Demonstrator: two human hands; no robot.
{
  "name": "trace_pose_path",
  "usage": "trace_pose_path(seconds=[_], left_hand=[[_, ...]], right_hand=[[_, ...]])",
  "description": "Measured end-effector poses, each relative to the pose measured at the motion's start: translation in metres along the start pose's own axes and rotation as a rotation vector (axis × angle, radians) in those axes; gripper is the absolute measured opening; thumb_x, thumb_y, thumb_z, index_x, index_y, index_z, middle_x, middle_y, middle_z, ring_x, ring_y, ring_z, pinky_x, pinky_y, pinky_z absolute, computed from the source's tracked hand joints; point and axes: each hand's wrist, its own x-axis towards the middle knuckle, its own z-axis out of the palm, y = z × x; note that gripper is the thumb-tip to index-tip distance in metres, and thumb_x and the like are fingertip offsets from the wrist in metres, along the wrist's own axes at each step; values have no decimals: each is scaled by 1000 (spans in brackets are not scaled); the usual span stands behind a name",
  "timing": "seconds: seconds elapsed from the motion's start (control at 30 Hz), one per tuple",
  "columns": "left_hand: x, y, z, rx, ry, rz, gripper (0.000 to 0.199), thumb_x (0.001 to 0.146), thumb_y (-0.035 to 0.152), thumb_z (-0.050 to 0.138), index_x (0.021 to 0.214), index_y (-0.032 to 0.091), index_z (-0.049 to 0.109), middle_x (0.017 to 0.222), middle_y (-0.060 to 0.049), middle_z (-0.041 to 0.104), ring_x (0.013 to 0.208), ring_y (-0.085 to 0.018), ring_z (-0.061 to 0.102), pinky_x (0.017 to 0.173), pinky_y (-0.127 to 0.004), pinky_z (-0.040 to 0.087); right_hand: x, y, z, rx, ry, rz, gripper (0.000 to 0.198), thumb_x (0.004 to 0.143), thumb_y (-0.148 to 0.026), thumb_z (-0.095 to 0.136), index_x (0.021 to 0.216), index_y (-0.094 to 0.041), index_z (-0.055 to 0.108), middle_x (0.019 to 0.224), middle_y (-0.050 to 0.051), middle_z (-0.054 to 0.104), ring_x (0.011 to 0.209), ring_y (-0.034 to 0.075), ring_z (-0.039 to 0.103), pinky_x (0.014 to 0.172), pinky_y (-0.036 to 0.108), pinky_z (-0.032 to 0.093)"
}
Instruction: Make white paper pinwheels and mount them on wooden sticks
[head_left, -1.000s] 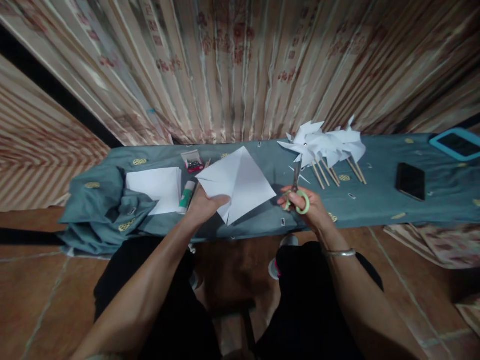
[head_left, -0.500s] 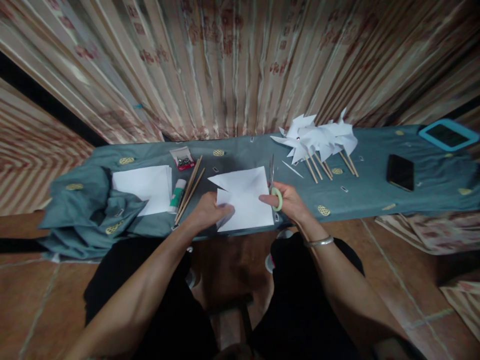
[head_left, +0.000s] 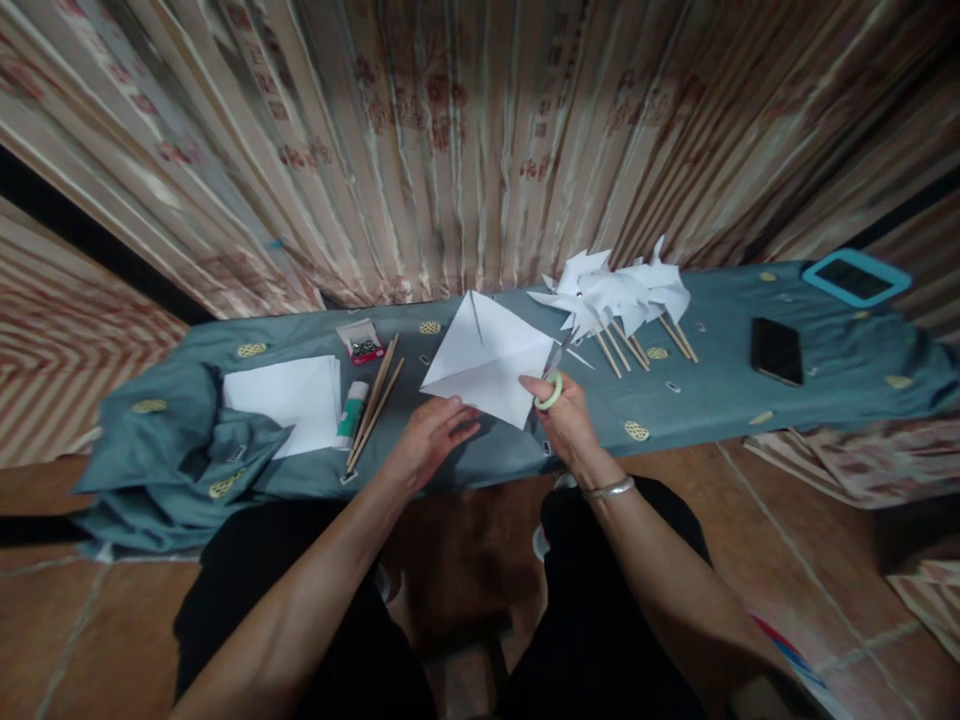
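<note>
The square paper sheet (head_left: 487,365) is held tilted just above the near edge of the cloth-covered table (head_left: 720,400), with creases across it and a short cut near its upper corner. The right hand (head_left: 564,412) is closed around green-handled scissors (head_left: 552,385), whose blades meet the sheet's right corner. The left hand (head_left: 431,435) has its fingers loosely spread at the sheet's lower left edge; whether it pinches the paper or only steadies it cannot be told.

The likely trouble is a cut that wanders off the crease or runs too far toward the middle, since the sheet hangs unsupported and could flex or slip under so light a grip (the blades are largely hidden by the paper).

To the left lie wooden sticks (head_left: 373,402), a glue stick (head_left: 351,414), a small box of pins (head_left: 361,341) and a stack of paper (head_left: 289,398). Finished pinwheels (head_left: 611,293) rest just beyond the scissors, near enough to be brushed. A dark phone (head_left: 777,351) and a blue-framed tablet (head_left: 857,278) sit well apart on the right.
</note>
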Motion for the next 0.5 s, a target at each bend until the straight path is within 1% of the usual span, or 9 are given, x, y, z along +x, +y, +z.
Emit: trace_pose_path(seconds=[0.03, 0.13, 0.23, 0.3, 0.37, 0.43, 0.5], left_hand=[[0, -2, 3, -15, 14, -7, 30, 64, 34, 80, 84, 16, 67, 91, -7, 71, 89, -20, 67, 87, -37, 52], [3, -5, 9, -96, 95, 35, 29, 69, 26, 77, 95, 19, 66, 103, -6, 71, 94, -19, 67, 88, -36, 54], [9, -2, 13, -157, 200, 83, 29, 73, 20, 73, 101, 18, 65, 109, -6, 70, 96, -19, 67, 87, -34, 56], [12, 1, 12, -166, 245, 114, 27, 76, 18, 71, 102, 17, 64, 111, -7, 70, 95, -19, 68, 86, -33, 57], [14, 5, 11, -159, 257, 153, 24, 78, 17, 68, 102, 18, 64, 110, -6, 70, 95, -19, 68, 86, -32, 57], [15, 11, 8, -147, 256, 196, 24, 79, 16, 67, 102, 20, 64, 108, -5, 71, 95, -18, 68, 86, -30, 57], [15, 19, 5, -144, 277, 243, 24, 78, 17, 68, 102, 21, 64, 106, -4, 72, 94, -17, 69, 85, -29, 57]], right_hand=[[-2, 1, 3, -10, -19, 0, 35, 55, -38, 81, 80, -21, 63, 81, 0, 73, 75, 18, 66, 75, 33, 51], [-6, 6, 12, -3, -75, 23, 41, 53, -41, 83, 83, -20, 64, 83, 1, 74, 78, 20, 66, 76, 33, 51], [-8, 10, 19, -5, -117, 53, 43, 51, -42, 84, 83, -20, 66, 81, 1, 73, 76, 19, 65, 74, 32, 51], [-8, 11, 21, -35, -148, 66, 43, 50, -43, 86, 81, -20, 66, 77, 0, 72, 72, 17, 63, 71, 29, 50], [-9, 12, 21, -101, -161, 82, 41, 51, -47, 86, 75, -21, 64, 67, -2, 67, 63, 14, 59, 62, 27, 47], [-13, 11, 19, -192, -202, 98, 41, 56, -55, 81, 67, -21, 61, 59, -3, 62, 56, 12, 54, 55, 25, 43], [-18, 9, 15, -274, -311, 113, 44, 64, -63, 73, 69, -21, 61, 61, -1, 63, 56, 13, 55, 53, 25, 42]])
